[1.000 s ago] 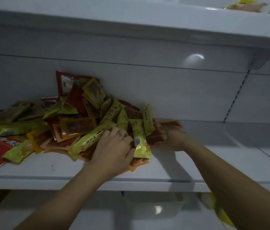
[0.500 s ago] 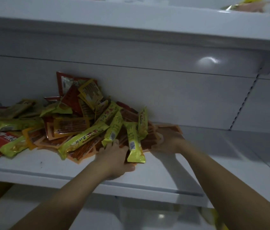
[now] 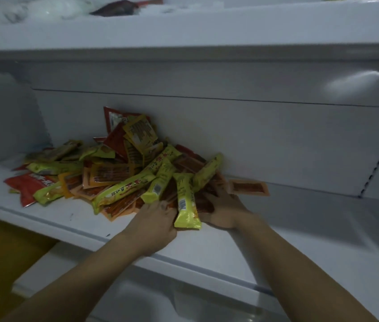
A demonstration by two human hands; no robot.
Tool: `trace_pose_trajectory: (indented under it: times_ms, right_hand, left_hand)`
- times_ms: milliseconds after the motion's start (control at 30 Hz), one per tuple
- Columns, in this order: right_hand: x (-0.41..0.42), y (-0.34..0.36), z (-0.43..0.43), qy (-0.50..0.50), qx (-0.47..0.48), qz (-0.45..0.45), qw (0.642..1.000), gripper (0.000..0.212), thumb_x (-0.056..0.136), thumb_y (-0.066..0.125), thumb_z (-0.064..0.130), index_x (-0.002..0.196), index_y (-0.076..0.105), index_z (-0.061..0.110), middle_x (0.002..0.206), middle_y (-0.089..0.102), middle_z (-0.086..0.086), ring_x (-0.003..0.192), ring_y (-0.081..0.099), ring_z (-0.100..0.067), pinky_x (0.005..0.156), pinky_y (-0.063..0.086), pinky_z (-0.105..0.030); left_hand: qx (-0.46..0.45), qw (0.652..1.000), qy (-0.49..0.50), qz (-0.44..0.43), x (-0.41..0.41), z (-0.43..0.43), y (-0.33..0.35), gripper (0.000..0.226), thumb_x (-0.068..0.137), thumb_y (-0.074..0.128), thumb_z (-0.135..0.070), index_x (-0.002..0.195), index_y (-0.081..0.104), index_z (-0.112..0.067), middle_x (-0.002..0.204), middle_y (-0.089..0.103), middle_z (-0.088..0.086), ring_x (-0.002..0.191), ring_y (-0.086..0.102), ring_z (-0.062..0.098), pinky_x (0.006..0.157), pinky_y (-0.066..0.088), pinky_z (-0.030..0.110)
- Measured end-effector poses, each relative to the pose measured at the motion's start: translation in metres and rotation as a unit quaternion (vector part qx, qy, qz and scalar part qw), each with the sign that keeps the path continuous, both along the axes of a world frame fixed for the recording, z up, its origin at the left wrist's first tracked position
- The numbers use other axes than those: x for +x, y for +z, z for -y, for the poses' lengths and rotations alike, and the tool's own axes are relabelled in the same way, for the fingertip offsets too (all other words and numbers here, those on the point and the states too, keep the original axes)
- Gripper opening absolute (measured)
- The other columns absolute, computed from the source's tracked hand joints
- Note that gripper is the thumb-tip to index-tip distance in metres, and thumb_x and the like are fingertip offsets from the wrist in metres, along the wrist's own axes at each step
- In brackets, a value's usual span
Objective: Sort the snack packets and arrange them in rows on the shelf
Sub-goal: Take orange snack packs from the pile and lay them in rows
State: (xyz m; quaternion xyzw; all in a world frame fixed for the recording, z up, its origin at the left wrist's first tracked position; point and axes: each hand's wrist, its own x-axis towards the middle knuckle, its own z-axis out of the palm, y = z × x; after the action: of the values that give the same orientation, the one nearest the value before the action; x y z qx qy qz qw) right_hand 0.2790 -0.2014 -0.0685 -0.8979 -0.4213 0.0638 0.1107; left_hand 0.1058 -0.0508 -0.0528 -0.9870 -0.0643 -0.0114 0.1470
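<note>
Snack packets (image 3: 118, 175) are judged light, pliable and slippery; a flat pinch across the middle is advised. They are heaped at the left of the shelf (image 3: 300, 228), against its back wall. The front packets are gripped by the curled fingers of the left hand (image 3: 154, 225); the fingertips of the right hand (image 3: 224, 211) are buried, grip undeterminable.

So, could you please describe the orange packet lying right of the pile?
Find the white shelf holding the heap of snack packets. At the heap's right edge, near the back wall, lies the orange packet. It alone lies flat on the shelf itself, outside the heap.
</note>
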Motion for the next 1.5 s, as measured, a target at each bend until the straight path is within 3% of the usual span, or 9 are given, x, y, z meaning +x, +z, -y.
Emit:
trace_pose_trajectory:
  times_ms: [200,400,667,767,933,1100,1233,1367,1500]
  right_hand:
    - [-0.006,0.003,0.005,-0.017,0.017,0.058,0.998,0.079,0.079,0.042,0.082,0.145,0.041,0.038,0.162,0.017,-0.003,0.149,-0.004,-0.037,0.119,0.015,-0.051]
    - [-0.004,0.011,0.034,-0.013,0.033,0.043,0.998,0.081,0.071,0.049,0.085,0.138,0.048,0.039,0.154,0.035,0.001,0.142,0.030,-0.026,0.112,0.032,-0.044]
    - [-0.012,0.013,0.057,0.005,0.018,-0.043,0.999,0.099,0.064,0.066,0.080,0.144,0.034,0.032,0.139,0.052,0.002,0.123,0.052,-0.020,0.098,0.045,-0.035]
    - [-0.015,0.013,0.062,-0.001,-0.004,-0.031,1.000,0.098,0.059,0.068,0.081,0.137,0.038,0.029,0.133,0.054,0.004,0.118,0.053,-0.019,0.088,0.045,-0.032]
    - [-0.020,0.012,0.067,-0.029,-0.013,0.055,0.998,0.078,0.065,0.067,0.078,0.116,0.046,0.022,0.115,0.061,-0.003,0.107,0.056,-0.025,0.071,0.036,-0.032]
    - [-0.022,0.013,0.062,-0.047,-0.037,0.063,0.996,0.064,0.080,0.068,0.052,0.131,0.046,0.020,0.126,0.054,-0.008,0.118,0.049,-0.029,0.081,0.040,-0.034]
    - [-0.024,0.023,0.061,-0.060,-0.060,0.036,0.996,0.039,0.082,0.066,0.047,0.108,0.061,0.019,0.114,0.060,-0.010,0.107,0.057,-0.031,0.076,0.042,-0.029]
    - [-0.018,0.038,0.069,-0.092,-0.077,-0.051,0.991,0.040,0.073,0.075,0.046,0.057,0.054,0.016,0.045,0.057,0.007,0.058,0.057,-0.016,0.049,0.037,-0.023]
    - [-0.010,0.044,0.086,-0.132,-0.104,-0.071,0.983,0.048,0.072,0.078,0.055,0.071,0.057,0.012,0.069,0.059,0.002,0.068,0.057,-0.015,0.057,0.040,-0.025]
  left_hand:
    - [0.078,0.996,-0.005,0.038,0.012,0.002,0.000,0.032,0.103,0.033,-0.026,0.127,0.051,-0.014,0.122,0.055,0.008,0.111,0.048,0.026,0.093,0.038,0.036]
    - [-0.095,0.994,0.004,0.049,0.032,0.005,-0.003,0.049,0.103,0.033,-0.044,0.144,0.034,-0.018,0.155,0.030,0.009,0.146,0.020,0.026,0.115,0.025,0.038]
    - [0.002,0.999,0.031,0.012,0.032,0.016,-0.006,0.049,0.103,0.024,-0.052,0.131,0.046,-0.019,0.129,0.057,0.004,0.119,0.042,0.026,0.090,0.036,0.039]
    - [-0.004,0.998,-0.001,0.055,0.021,0.021,-0.016,0.052,0.101,0.025,-0.055,0.137,0.046,-0.023,0.128,0.059,0.001,0.122,0.043,0.024,0.097,0.031,0.038]
    - [-0.090,0.992,-0.021,0.089,0.004,0.018,-0.024,0.064,0.093,0.020,-0.067,0.138,0.048,-0.031,0.134,0.048,0.006,0.131,0.035,0.026,0.107,0.026,0.039]
    - [-0.191,0.979,0.012,0.072,0.007,0.014,-0.026,0.066,0.085,0.025,-0.079,0.138,0.037,-0.041,0.158,0.019,0.013,0.135,0.031,0.036,0.110,0.025,0.047]
    - [-0.155,0.985,0.052,0.064,0.012,0.012,-0.027,0.063,0.085,0.011,-0.075,0.131,0.037,-0.041,0.140,0.043,0.011,0.123,0.036,0.031,0.099,0.025,0.044]
    - [-0.144,0.982,0.089,0.084,0.021,0.017,-0.029,0.043,0.091,0.028,-0.065,0.124,0.038,-0.039,0.123,0.046,0.014,0.113,0.039,0.031,0.094,0.025,0.047]
    - [-0.168,0.975,0.099,0.104,0.024,0.027,-0.027,0.048,0.084,0.028,-0.062,0.121,0.039,-0.032,0.111,0.045,0.015,0.099,0.044,0.032,0.091,0.035,0.045]
